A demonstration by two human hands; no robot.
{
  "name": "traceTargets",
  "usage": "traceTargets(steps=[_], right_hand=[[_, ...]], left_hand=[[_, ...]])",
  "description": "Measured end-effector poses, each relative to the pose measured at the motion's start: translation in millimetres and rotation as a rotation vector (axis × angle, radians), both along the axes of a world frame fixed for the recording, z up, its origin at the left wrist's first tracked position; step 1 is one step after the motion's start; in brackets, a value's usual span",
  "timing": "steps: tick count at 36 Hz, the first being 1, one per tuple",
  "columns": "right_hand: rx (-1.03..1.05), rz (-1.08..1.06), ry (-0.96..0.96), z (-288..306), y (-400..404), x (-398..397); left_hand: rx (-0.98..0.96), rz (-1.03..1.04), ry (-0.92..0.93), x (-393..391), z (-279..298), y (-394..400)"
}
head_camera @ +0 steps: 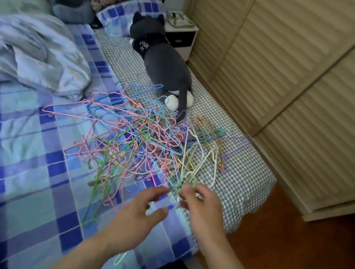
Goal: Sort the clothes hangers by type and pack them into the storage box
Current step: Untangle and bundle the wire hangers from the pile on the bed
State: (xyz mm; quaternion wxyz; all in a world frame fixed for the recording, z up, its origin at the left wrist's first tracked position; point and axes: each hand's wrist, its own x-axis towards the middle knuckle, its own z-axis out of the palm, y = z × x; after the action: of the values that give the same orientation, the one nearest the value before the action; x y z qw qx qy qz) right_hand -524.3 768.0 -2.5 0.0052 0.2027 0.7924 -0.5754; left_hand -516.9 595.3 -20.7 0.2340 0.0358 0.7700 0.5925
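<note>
Big tangled pile of wire hangers (pixel 142 142) (pink, blue, green, purple, cream) lies on the bed (pixel 27 156), partly on the blue plaid sheet, partly on the grey-checked mattress cover (pixel 241 180). Storage box isn't seen in the head view.

Both hands sit at the near edge of the pile. Left hand (pixel 142 213): fingers loosely curled, thumb near the forefinger, a pale green hanger (pixel 157 204) passing between them; can't tell if it's really gripped, too blurred. Right hand (pixel 199 206): fingertips bunched, pinching pale hanger wire at approx. the pile's front edge.

Grey plush cat (pixel 160 61) lies beyond the pile, its tail touching the hangers. Crumpled duvet (pixel 32 56) at left. Slatted wardrobe doors (pixel 311 74) at right.
</note>
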Motion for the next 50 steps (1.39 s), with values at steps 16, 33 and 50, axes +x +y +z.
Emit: traceTargets(steps=[16, 33, 50], right_hand=[[-0.212, 0.752, -0.390, -71, -10, -87], [0.061, 0.518, -0.634, -216, -37, -353], [0.133, 0.344, -0.562, -226, -75, -371]], left_hand=[[-0.242, 0.581, -0.198, -7, -35, -30], [-0.496, 1.182, -0.372, 77, -35, -24], [-0.515, 1.250, -0.360, 67, -23, -9]])
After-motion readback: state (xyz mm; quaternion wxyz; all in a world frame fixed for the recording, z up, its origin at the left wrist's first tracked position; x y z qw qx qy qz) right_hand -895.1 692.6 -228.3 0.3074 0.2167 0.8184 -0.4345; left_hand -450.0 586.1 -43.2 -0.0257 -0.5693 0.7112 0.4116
